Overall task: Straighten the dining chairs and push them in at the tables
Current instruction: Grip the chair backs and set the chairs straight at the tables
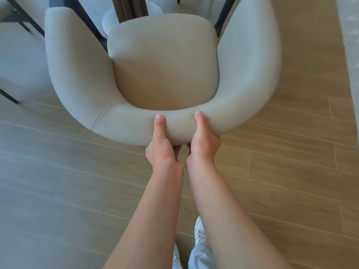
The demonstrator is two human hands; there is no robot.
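Wood-look plank flooring (281, 171) fills the lower frame, and a pale upholstered dining chair (163, 63) sits in the upper centre, its seat pointing toward the round white table pedestal (116, 18) at the top edge. Dark metal legs of neighbouring chairs (21, 22) cross the upper left.

Both hands hold the middle of the curved backrest at frame centre: the left hand (160, 141) and right hand (203, 138) each lay a thumb over the padded top edge, with the fingers tucked under and behind it (hidden from view), so each is closed around the backrest.

My judgement is that the chair has moderate weight, with soft padding over a stiff shell that gives a little under the thumbs. The smooth fabric may slip slightly. A hold at the centre of the backrest suits a straight push; hands set wider apart would steer any twist better.
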